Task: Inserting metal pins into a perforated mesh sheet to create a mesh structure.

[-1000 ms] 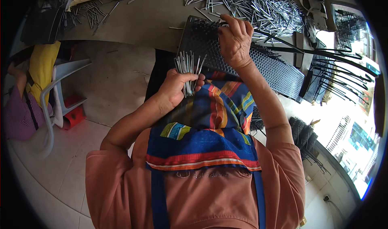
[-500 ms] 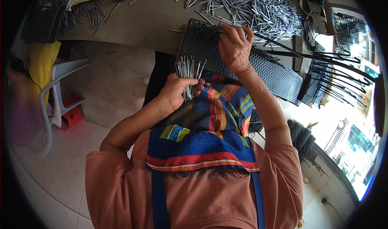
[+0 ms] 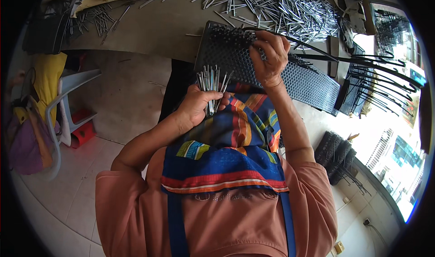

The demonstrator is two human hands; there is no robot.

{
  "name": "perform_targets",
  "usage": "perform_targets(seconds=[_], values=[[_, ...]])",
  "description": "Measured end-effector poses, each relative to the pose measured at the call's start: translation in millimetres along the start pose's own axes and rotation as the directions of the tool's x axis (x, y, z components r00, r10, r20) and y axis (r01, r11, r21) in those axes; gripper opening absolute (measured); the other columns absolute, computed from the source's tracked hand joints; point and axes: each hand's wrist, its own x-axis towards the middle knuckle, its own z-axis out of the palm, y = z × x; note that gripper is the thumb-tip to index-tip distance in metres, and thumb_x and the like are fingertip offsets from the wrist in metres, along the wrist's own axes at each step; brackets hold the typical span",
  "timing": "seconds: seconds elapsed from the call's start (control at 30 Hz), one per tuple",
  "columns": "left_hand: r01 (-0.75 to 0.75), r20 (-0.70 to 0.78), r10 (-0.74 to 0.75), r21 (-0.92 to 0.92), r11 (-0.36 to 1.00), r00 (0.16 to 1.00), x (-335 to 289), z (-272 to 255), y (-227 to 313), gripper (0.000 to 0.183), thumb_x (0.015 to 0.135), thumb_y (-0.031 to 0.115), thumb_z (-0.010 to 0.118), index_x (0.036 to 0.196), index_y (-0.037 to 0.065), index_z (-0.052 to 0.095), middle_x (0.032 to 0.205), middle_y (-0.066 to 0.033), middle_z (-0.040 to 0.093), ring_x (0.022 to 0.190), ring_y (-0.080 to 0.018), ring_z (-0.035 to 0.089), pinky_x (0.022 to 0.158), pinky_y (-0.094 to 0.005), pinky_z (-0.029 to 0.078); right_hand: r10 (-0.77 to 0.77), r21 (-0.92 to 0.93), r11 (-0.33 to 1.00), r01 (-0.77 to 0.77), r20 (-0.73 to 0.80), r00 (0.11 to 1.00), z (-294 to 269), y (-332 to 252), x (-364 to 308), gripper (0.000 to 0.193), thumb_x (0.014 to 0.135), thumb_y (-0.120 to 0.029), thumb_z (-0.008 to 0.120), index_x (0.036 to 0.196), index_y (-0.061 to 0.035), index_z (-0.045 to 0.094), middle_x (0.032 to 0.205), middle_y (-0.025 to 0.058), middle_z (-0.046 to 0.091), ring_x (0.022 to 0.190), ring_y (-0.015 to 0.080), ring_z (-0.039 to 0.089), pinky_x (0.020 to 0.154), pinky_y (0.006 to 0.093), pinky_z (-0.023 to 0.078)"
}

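My left hand (image 3: 195,105) is wrapped round a bundle of thin metal rods (image 3: 209,79), thumb across the front, their upper ends fanned out. A long dark tray with a honeycomb of holes (image 3: 310,87) lies slantwise at the table's near edge. Dark rod ends (image 3: 233,34) crowd the holes along its far left part. Above the tray's middle, my right hand (image 3: 272,57) has its fingers curled together near the far rim. What they pinch, if anything, is too small or hidden to make out. A striped cloth apron (image 3: 226,162) covers my lap.
A large heap of loose metal rods (image 3: 290,12) covers the back of the table (image 3: 158,35). Dark hooked rods (image 3: 378,78) stick out at the right. On the left stand a light blue chair (image 3: 68,94) and a person in purple clothing (image 3: 29,146).
My right hand has shifted slightly right along the tray and its fingers have turned. My left hand keeps the bundle in nearly the same place. The person at the left has moved.
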Motion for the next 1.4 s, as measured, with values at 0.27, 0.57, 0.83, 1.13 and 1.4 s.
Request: perform_targets(seconds=[0.27,0.57,0.83,1.13,1.4], values=[[-0.020,-0.012,0.021,0.034,0.999,1.000,-4.9,9.1,-8.2,0.018,0.083,-0.003,0.062,0.101,-0.005,0.067,0.090,-0.0157,0.071,0.077,-0.0235,0.069,0.071,-0.0346,0.058,0.032,-0.050,0.998,-0.034,-0.029,0.999,-11.6,-8.7,-21.8,0.016,0.067,-0.009,0.073,0.081,-0.0073,0.066,0.101,0.0051,0.068,0.089,0.0217,0.062,0.088,0.0355,0.039],[-0.014,0.066,0.007,0.095,0.995,0.998,-11.8,15.2,-25.0,0.019,0.083,-0.003,0.062,0.101,-0.006,0.067,0.090,-0.0164,0.071,0.076,-0.0245,0.069,0.071,-0.0361,0.058,0.168,-0.125,0.980,-0.156,0.093,0.981,-14.5,-20.8,-12.0,0.033,0.062,-0.012,0.070,0.094,-0.0121,0.067,0.103,0.0025,0.064,0.095,0.0222,0.061,0.085,0.0361,0.039],[-0.028,0.104,0.019,0.086,0.996,0.994,-12.8,17.2,-41.7,0.031,0.082,-0.008,0.060,0.113,-0.002,0.061,0.092,-0.0174,0.070,0.078,-0.0264,0.069,0.069,-0.0370,0.059,-0.007,-0.160,0.987,0.029,0.135,0.991,10.0,-21.1,-14.9,0.021,0.069,-0.019,0.076,0.086,-0.0127,0.065,0.074,0.0027,0.056,0.073,0.0242,0.059,0.073,0.0384,0.039],[-0.075,0.029,0.074,0.041,0.996,0.997,-18.5,19.9,-35.3,0.017,0.084,-0.004,0.062,0.101,-0.002,0.065,0.089,-0.0136,0.070,0.077,-0.0233,0.070,0.067,-0.0352,0.059,0.103,-0.130,0.987,-0.098,0.034,0.994,6.8,-19.0,-29.2,0.013,0.070,-0.018,0.075,0.076,-0.0117,0.065,0.071,0.0025,0.057,0.070,0.0229,0.061,0.070,0.0376,0.039],[-0.052,0.056,0.043,0.171,0.984,0.997,-6.7,45.3,-20.4,0.026,0.084,-0.005,0.062,0.110,-0.002,0.061,0.092,-0.0144,0.069,0.080,-0.0249,0.069,0.073,-0.0372,0.060,0.464,0.536,0.439,-0.721,0.552,0.693,-33.1,-29.8,-28.9,0.043,0.089,-0.032,0.065,0.116,0.0007,0.066,0.105,0.0148,0.070,0.104,0.0227,0.065,0.096,0.0347,0.045]])
